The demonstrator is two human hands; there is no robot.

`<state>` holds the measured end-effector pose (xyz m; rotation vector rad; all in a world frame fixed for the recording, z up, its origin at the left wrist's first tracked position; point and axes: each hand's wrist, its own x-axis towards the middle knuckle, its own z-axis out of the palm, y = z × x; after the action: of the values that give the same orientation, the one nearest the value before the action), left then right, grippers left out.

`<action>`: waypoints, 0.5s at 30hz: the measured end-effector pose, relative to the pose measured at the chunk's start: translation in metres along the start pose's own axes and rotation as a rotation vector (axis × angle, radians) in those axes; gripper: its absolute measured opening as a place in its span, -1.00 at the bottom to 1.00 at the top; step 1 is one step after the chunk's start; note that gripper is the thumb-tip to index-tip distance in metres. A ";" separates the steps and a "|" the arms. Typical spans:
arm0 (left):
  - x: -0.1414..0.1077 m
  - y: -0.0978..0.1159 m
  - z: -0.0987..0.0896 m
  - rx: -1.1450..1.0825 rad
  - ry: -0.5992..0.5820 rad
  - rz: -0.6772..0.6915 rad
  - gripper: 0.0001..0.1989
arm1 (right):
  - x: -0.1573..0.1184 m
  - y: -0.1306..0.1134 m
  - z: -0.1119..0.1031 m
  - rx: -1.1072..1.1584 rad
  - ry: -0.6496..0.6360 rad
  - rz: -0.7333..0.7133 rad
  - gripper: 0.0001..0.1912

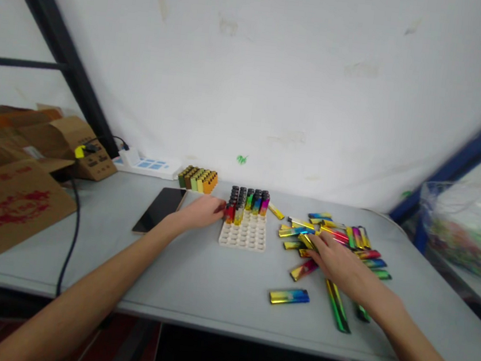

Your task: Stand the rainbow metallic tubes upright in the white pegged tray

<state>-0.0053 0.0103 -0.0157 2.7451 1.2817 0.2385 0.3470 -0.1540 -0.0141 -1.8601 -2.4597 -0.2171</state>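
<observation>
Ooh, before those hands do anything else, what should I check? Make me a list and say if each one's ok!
1. Spare holes in the white tray: ok, the front rows are unfilled.
2. Standing lighters upright in the tray: ok, they stand toward the back and left.
3. Left hand touching a lighter: cannot tell; it is at the tray's left edge, near the red one.
4. Right hand gripping a lighter: cannot tell; it reaches in among the loose lighters.
5. Loose lighters lined up neatly: not ok, they point different ways.
6. Dark tablet apart from the tray: ok, it lies to the left.
</observation>
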 end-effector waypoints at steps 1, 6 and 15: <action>0.000 0.000 0.000 -0.005 -0.001 0.001 -0.81 | 0.003 0.002 0.002 0.005 0.009 -0.018 -0.71; 0.001 0.001 0.000 -0.018 -0.002 -0.010 -0.82 | 0.017 0.012 -0.004 0.033 -0.014 -0.020 -0.76; 0.001 -0.004 0.003 0.017 0.005 0.005 -0.81 | 0.051 0.014 -0.057 0.273 0.094 -0.030 -0.59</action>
<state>-0.0067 0.0135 -0.0194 2.7640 1.2843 0.2360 0.3441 -0.1092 0.0496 -1.6629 -2.3209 0.0299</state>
